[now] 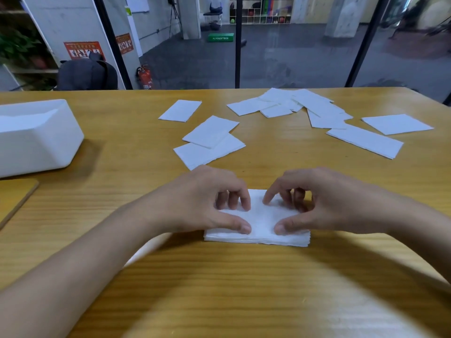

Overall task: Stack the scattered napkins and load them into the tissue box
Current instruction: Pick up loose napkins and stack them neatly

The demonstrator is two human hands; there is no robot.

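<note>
A neat stack of white napkins lies on the wooden table near its front middle. My left hand holds the stack's left half, fingers curled over its far edge and thumb on its near edge. My right hand holds the right half the same way. Several loose napkins lie scattered farther back: two overlapping ones in the middle, a single one to their left, and a spread pile at the back right. The white tissue box sits at the left.
A thin wooden board lies at the left edge in front of the tissue box. Two more napkins lie at the far right. Beyond the table's far edge are black posts and a dark chair.
</note>
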